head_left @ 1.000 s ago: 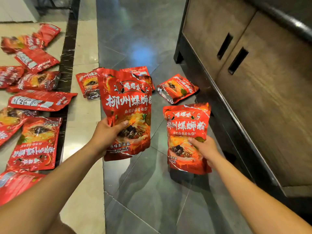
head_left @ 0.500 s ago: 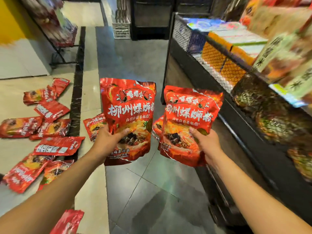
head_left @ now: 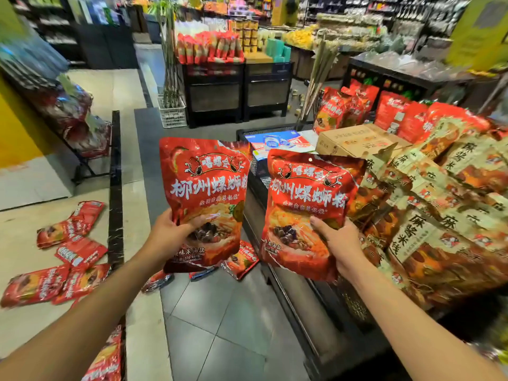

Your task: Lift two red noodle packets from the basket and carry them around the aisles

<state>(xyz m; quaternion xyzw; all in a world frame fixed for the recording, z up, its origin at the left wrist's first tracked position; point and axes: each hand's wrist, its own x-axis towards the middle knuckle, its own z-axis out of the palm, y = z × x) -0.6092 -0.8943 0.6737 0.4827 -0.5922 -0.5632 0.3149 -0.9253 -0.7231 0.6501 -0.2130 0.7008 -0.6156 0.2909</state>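
Observation:
My left hand (head_left: 167,237) grips a red noodle packet (head_left: 204,188) by its lower left side, thumb on the front. My right hand (head_left: 339,243) grips a second, identical red noodle packet (head_left: 308,199) by its lower right side. Both packets are upright at chest height over the grey floor, the right one close to the display stand (head_left: 297,292) at my right.
Several more red packets (head_left: 68,251) lie scattered on the floor at the left, and some (head_left: 242,259) below my hands. The stand at the right holds piled beige-and-brown packets (head_left: 428,215), a cardboard box (head_left: 357,141) and red bags (head_left: 343,108). Black shelving (head_left: 236,92) stands across the aisle.
Both hands rose with their packets from near the floor to chest height, and my view lifted from the floor to the stand's top and the shop beyond.

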